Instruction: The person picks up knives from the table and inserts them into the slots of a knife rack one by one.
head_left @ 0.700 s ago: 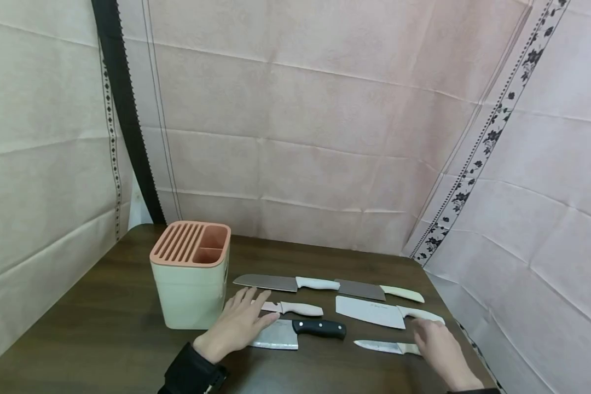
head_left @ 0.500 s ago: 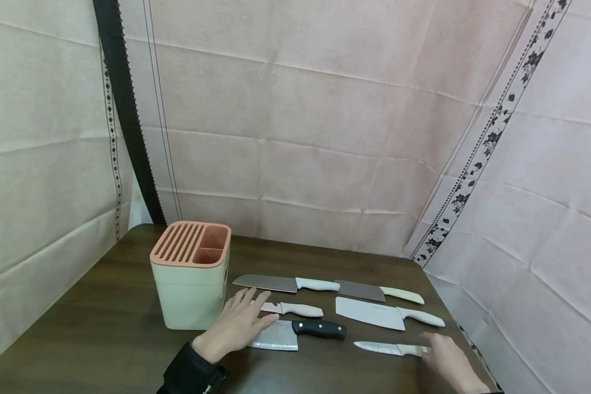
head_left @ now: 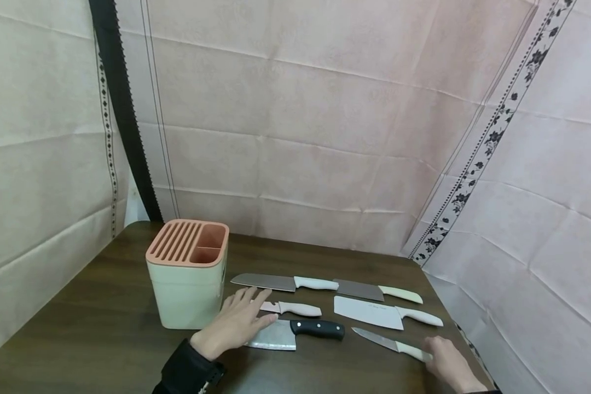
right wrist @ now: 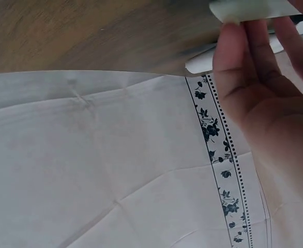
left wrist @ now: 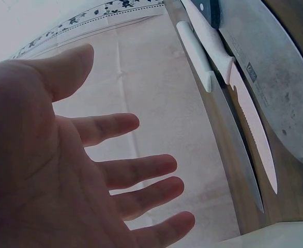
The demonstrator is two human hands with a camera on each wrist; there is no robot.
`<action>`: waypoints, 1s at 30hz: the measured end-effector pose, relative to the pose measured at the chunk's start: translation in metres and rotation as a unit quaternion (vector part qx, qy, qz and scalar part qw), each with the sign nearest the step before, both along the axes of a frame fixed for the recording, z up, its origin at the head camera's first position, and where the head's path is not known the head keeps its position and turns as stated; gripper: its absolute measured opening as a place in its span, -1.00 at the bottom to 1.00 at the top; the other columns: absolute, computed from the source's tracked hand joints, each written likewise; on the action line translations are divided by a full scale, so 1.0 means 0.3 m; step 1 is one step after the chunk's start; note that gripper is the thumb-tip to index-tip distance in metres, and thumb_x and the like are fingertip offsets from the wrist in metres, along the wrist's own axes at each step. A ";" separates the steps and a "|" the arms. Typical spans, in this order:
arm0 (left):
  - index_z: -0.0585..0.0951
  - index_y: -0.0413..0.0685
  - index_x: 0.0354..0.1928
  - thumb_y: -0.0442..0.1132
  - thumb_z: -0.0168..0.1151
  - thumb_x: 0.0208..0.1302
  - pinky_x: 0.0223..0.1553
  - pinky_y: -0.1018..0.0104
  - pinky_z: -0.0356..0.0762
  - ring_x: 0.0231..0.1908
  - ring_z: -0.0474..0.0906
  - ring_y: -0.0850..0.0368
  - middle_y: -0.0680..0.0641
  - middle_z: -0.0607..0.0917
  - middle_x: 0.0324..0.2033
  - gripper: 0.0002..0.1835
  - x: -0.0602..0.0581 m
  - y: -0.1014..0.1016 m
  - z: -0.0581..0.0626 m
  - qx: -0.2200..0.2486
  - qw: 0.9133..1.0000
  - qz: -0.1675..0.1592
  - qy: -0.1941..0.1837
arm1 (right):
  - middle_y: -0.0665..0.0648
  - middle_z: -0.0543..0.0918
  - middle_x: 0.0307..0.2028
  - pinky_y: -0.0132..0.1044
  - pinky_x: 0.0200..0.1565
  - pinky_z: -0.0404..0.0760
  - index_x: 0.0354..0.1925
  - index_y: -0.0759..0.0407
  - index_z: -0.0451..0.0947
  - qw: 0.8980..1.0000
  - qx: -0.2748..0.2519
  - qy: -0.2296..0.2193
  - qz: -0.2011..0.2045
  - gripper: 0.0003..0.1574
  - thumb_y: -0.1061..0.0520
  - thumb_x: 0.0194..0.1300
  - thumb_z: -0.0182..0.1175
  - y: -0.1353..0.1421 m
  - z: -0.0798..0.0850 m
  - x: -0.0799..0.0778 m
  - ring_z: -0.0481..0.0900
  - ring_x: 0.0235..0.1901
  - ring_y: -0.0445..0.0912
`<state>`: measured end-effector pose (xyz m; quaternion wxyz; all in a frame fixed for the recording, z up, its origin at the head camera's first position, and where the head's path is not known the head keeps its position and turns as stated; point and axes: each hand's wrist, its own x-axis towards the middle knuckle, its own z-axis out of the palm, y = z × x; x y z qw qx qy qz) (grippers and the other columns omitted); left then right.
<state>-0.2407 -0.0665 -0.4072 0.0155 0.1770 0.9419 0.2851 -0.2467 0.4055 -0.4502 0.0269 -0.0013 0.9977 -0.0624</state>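
My right hand (head_left: 449, 363) pinches the pale green handle of a small paring knife (head_left: 376, 338) at the front right of the table. In the right wrist view, thumb and fingers meet at that handle (right wrist: 252, 9). The knife's blade points left. My left hand (head_left: 237, 324) is spread with fingers apart over the left part of a black-handled cleaver (head_left: 320, 328) and a white-handled serrated knife (head_left: 300, 309), hiding parts of both blades. Nothing is in the left palm (left wrist: 32, 150) in the left wrist view.
A pale green knife block (head_left: 189, 298) with a pink slotted top stands left of the knives. Behind lie a white-handled kitchen knife (head_left: 266, 281), a grey-bladed knife (head_left: 359, 289) and a white cleaver (head_left: 369, 312). Pale cloth (head_left: 300, 137) hangs around the brown table (head_left: 79, 339).
My right hand has moved from beside the white cleaver's handle down to the paring knife's handle end. The paring knife has turned, its tip swinging away from me. The left hand stays put.
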 end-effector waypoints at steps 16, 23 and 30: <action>0.27 0.07 0.42 0.22 0.02 0.36 0.32 -0.37 0.00 0.41 0.12 -0.28 -0.27 0.30 0.38 -0.31 -0.014 -0.006 0.028 -0.009 1.000 -0.001 -0.002 | -0.02 0.48 -0.62 -0.31 -0.52 0.31 -0.50 0.10 0.49 0.996 -0.075 0.033 0.035 -0.75 0.37 -0.22 0.26 0.021 0.151 0.001 0.34 -0.59 -0.17; 0.24 0.07 0.44 0.21 0.01 0.38 0.31 -0.40 0.00 0.42 0.11 -0.28 -0.27 0.29 0.38 -0.31 -0.010 -0.022 0.038 -0.005 1.000 -0.002 0.000 | -0.10 0.59 -0.58 -0.44 -0.50 0.34 -0.43 0.12 0.57 0.977 -0.135 0.045 0.159 -0.76 0.24 -0.15 0.42 0.024 0.299 -0.005 0.35 -0.59 -0.39; 0.24 0.03 0.44 0.21 0.00 0.38 0.30 -0.40 0.02 0.41 0.12 -0.28 -0.29 0.29 0.38 -0.30 -0.012 -0.028 0.053 -0.001 1.000 -0.014 0.010 | -0.01 0.69 -0.49 -0.44 -0.52 0.43 -0.29 0.21 0.68 0.965 -0.185 0.085 0.164 -0.77 0.14 0.05 0.43 -0.031 0.410 -0.031 0.45 -0.56 -0.38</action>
